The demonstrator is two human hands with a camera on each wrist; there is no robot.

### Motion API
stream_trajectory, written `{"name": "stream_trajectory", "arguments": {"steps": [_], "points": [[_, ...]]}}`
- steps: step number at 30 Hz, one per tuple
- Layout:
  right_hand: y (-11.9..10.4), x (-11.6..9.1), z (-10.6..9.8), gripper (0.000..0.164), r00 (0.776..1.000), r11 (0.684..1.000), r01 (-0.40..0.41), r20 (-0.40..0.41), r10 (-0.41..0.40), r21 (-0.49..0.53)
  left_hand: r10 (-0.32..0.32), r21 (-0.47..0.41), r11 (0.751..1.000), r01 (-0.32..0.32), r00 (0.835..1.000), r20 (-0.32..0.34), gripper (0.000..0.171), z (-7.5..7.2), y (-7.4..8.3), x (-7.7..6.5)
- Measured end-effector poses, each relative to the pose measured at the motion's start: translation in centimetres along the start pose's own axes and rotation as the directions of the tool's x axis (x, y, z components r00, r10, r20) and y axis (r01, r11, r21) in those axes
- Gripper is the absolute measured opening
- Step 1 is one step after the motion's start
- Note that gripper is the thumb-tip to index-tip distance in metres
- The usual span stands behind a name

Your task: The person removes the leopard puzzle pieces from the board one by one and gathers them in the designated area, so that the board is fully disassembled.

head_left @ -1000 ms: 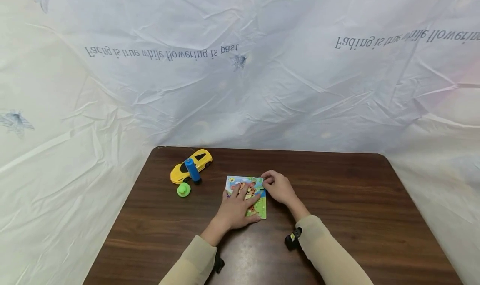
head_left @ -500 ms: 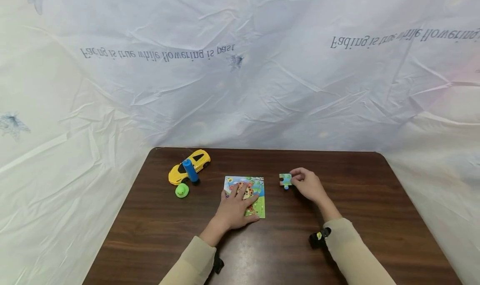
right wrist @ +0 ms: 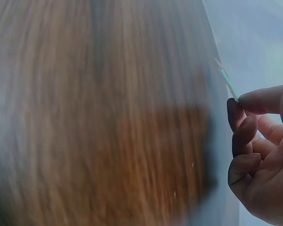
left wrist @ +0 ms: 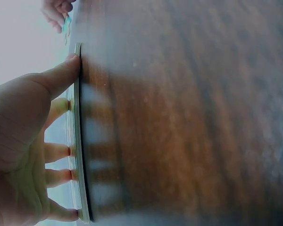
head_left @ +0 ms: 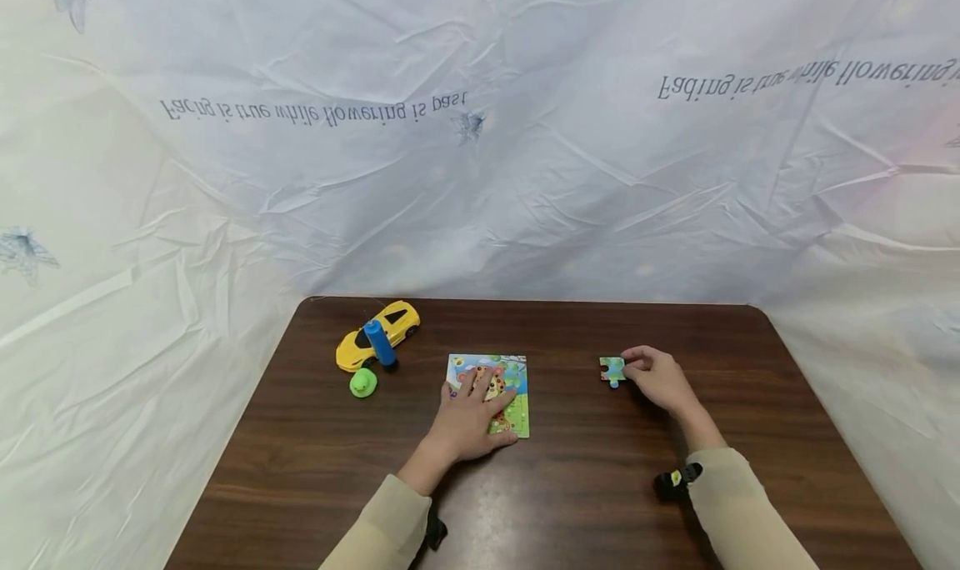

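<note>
My left hand [head_left: 467, 420] lies with spread fingers on a square picture puzzle [head_left: 516, 412] that shows a spotted animal on green and blue. In the left wrist view the fingertips and thumb of that hand [left wrist: 23, 136] press on the thin puzzle board [left wrist: 79, 141]. Off to the right, my right hand [head_left: 662, 381] pinches a blue-green jigsaw piece [head_left: 612, 369] by its right edge, between thumb and finger. Edge-on in the right wrist view, the piece [right wrist: 229, 84] juts from the fingertips of the hand [right wrist: 269, 150], above the tabletop.
Left of the puzzle, a yellow toy car [head_left: 360, 352] stands behind a blue cylinder [head_left: 380, 342] with a dark base. A small green toy duck [head_left: 363, 382] sits in front of them. The brown wooden table [head_left: 585, 487] ends at a pale printed cloth [head_left: 525, 220] behind.
My right hand has drawn away from the puzzle's upper right corner and moved right, carrying the jigsaw piece with it. The left hand has stayed on the puzzle.
</note>
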State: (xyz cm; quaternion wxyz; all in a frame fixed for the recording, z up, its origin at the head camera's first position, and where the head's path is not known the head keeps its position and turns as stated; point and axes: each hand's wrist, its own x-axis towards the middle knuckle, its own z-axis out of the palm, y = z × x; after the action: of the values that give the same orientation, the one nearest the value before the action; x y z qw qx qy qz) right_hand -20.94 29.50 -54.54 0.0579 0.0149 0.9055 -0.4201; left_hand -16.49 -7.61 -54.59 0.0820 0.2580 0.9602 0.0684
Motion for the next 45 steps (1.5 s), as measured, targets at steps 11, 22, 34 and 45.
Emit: {"name": "stream_trajectory", "arguments": {"steps": [11, 22, 34, 45], "points": [[0.9, 0.0, -0.6, 0.029, 1.0, 0.999, -0.018, 0.007, 0.018, -0.031, 0.011, 0.015, 1.0, -0.011, 1.0, -0.014, 0.074, 0.0, 0.1, 0.0], [0.7, -0.2, -0.4, 0.028, 0.999, 0.994, 0.012, -0.048, -0.017, -0.108, 0.019, 0.044, 0.999, -0.017, 0.998, -0.057, 0.075, 0.3, -0.1, -0.5], [-2.8, -0.4, 1.8, 0.029, 0.994, 0.989, 0.091, -0.045, -0.096, -0.114, -0.076, -0.017, 0.997, 0.075, 0.996, -0.053, 0.076, 0.5, -1.4, -1.8], [-6.6, -0.2, 6.7, 0.026, 0.985, 0.983, 0.17, 0.003, -0.17, -0.063, -0.107, -0.035, 0.994, 0.105, 0.994, -0.037, 0.073, 0.3, -1.4, -2.1]]}}
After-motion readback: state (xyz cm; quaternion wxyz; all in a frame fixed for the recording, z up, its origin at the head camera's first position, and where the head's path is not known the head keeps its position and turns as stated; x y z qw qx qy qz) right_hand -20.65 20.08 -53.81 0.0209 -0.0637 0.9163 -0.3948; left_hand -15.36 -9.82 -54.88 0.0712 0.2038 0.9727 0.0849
